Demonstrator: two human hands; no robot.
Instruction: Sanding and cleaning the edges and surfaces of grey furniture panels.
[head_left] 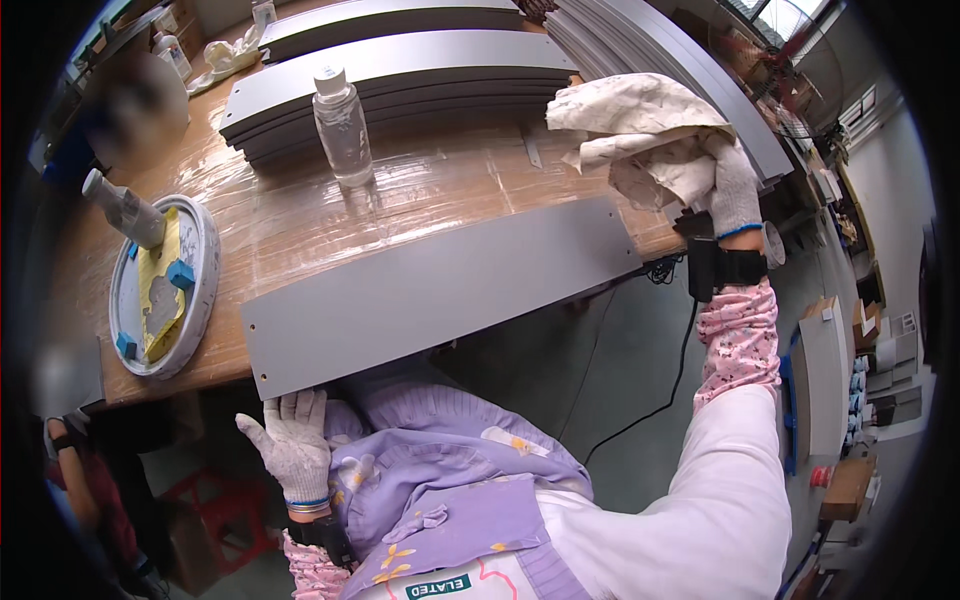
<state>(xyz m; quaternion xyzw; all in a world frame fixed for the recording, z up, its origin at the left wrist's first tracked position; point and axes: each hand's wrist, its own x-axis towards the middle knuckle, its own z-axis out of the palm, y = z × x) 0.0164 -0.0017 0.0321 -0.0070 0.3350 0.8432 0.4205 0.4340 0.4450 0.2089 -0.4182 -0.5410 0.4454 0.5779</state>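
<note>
A long flat grey panel [440,285] lies across the front of the table, its near edge sticking out past the tabletop. My left hand [295,445], in a white knit glove, is at the panel's near left corner. Its fingers are stretched out, the tips at or under the edge; I cannot tell how firmly they touch. Over the right side of the table, my gloved right hand [735,185] grips a crumpled off-white cloth [640,130], raised beyond the panel's right end.
Behind the panel stands a clear bottle [342,130] with a white cap. Stacked grey panels [400,85] lie farther back, more [660,70] at right. A round tray [205,300] at left holds a second bottle [125,208], yellow sheet and blue blocks. Other people are at left.
</note>
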